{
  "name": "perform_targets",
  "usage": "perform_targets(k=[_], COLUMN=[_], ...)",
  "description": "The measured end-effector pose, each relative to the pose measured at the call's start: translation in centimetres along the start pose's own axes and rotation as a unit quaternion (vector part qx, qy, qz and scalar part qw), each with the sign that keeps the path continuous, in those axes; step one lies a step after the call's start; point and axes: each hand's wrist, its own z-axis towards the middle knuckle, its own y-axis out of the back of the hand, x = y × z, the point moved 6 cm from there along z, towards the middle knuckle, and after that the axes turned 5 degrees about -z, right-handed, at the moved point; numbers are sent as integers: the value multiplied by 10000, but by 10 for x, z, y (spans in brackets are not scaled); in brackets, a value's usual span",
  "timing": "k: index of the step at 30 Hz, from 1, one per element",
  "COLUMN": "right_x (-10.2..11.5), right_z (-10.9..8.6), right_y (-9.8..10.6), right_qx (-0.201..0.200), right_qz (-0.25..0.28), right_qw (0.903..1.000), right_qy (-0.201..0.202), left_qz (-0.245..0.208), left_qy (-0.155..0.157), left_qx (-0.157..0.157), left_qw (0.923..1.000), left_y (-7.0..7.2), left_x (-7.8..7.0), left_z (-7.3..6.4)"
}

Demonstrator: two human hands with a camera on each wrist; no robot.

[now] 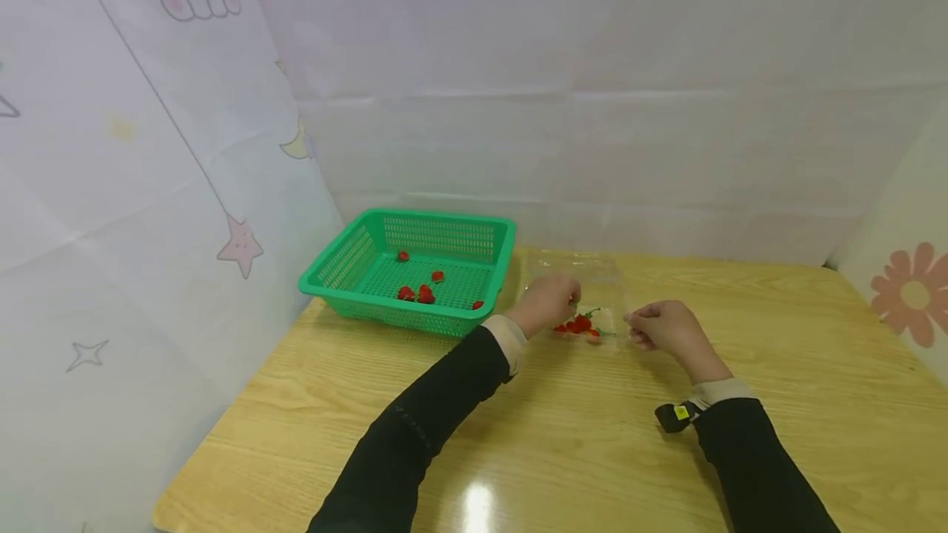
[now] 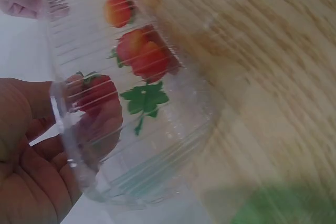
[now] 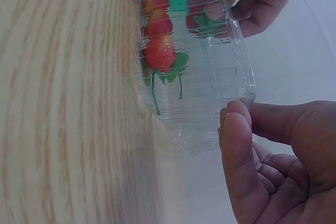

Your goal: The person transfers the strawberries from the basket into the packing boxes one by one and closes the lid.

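Note:
A clear plastic box (image 1: 620,303) stands on the wooden table with several red strawberries (image 1: 581,324) at its bottom. My left hand (image 1: 546,303) reaches over the rim and pinches one strawberry (image 2: 97,94) by its leafy top, just inside the box wall. That same held strawberry (image 3: 198,23) shows through the ribbed plastic in the right wrist view, above the others. At the opposite side, my right hand (image 1: 670,331) pinches the box rim between thumb and fingers. Its thumb and fingertips (image 3: 237,129) lie on either side of the edge.
A green slotted basket (image 1: 392,312) stands left of the box, with several strawberries (image 1: 425,294) scattered inside. The box's clear lid (image 1: 570,258) lies folded back towards the wall sheet. Wooden table (image 1: 592,434) extends in front and to the right.

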Motion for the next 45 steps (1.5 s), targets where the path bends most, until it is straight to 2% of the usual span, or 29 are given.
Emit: perform_targets(k=[7, 16, 30, 39, 45], right_x=[1, 0, 0, 1, 0], right_z=[-1, 0, 0, -2, 0], right_y=[-1, -1, 0, -1, 0], right_qx=[-35, -54, -33, -9, -11], right_qz=[-2, -20, -28, -48, -25], right_qw=[10000, 10000, 10000, 10000, 10000], right_qy=[9, 32, 17, 54, 33], left_qz=[179, 197, 551, 457, 371], left_qy=[77, 421, 421, 478, 247], left_qx=[-37, 128, 124, 169, -32], left_qw=[9998, 9988, 9975, 9977, 9990], left_y=[-15, -24, -27, -24, -1], left_x=[13, 24, 23, 21, 6], left_z=[7, 12, 15, 13, -1])
